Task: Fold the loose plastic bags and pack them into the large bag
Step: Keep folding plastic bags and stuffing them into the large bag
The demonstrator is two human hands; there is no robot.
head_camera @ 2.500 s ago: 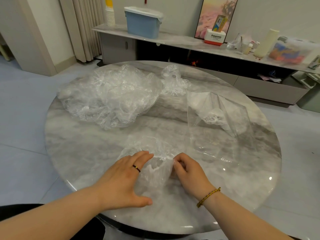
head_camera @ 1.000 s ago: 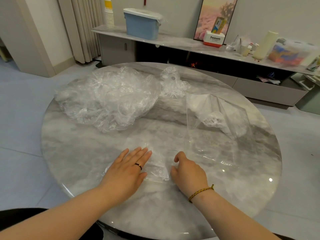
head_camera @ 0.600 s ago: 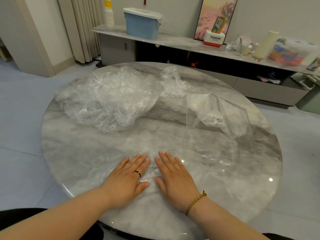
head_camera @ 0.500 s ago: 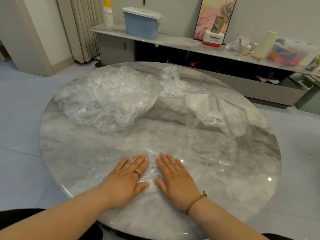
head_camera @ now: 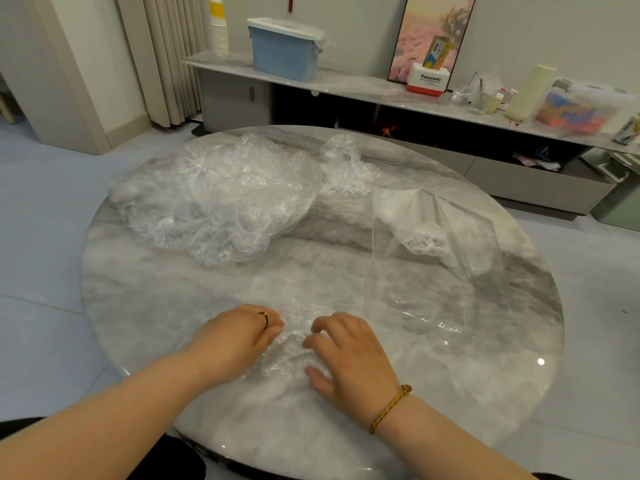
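Film of this gauge weighs almost nothing, has no stiffness, and slides freely on polished stone. The thin bag (head_camera: pixel 294 344) I am folding lies at the near edge of the round table (head_camera: pixel 145 306), bunched between my two hands. My left hand (head_camera: pixel 239 337) has its fingers curled down onto the bag's left side. My right hand (head_camera: pixel 349 358) has bent fingers and a spread thumb bracketing the right side, with film gathered between them. Both appear to pinch the film rather than lie flat on it.

Handling notes, as I judge them:
- Take hold at an edge or a fold line, not at the crumpled middle, which only drags more wrinkles in.
- Press lightly; trapped air is likely to spring a fold open on release.
- A quick lift could let the bag drift.

The pile of loose bags (head_camera: pixel 221 199) sits toward the far left edge, with one small crumpled bag (head_camera: pixel 346 168) near the far edge. The large bag (head_camera: pixel 460 237) stands open toward the right edge, a crumpled bundle (head_camera: pixel 424 239) inside it. Its walls are soft, so I expect its mouth to need holding during packing.
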